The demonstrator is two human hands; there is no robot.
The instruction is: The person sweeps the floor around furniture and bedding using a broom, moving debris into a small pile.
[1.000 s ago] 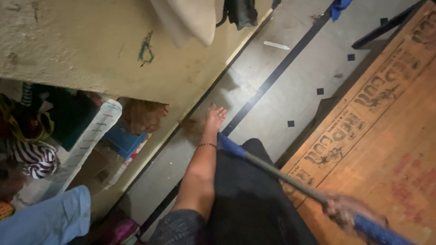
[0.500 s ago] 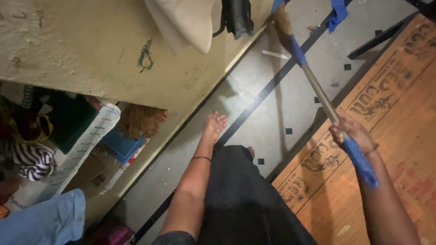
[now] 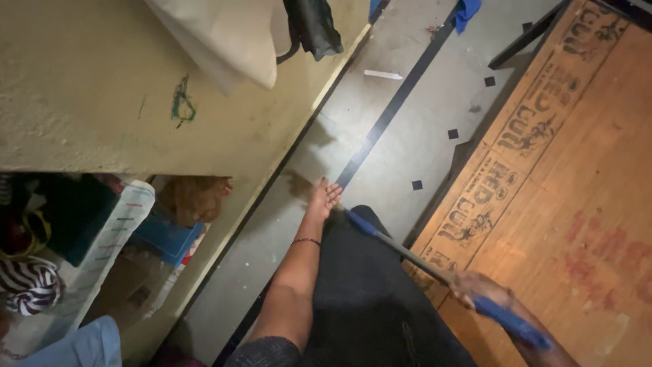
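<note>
Swinging down from where it pointed up the grey floor [image 3: 407, 136] half a second ago, the blue-ended stick [image 3: 407, 250] now lies low across the dark-clothed lap, its far tip beside the left hand [image 3: 324, 198]. The right hand [image 3: 479, 289] stays clenched around its handle, over the wooden board [image 3: 584, 204]. Left fingers spread loose, flat on the floor.

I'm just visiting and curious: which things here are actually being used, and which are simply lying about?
In use:
- long stick with blue grips, held in the right hand
- grey floor, with the left hand flat on it

Lying about:
- blue cloth
- white scrap
- black bag
- striped cloth
- blue box
</note>
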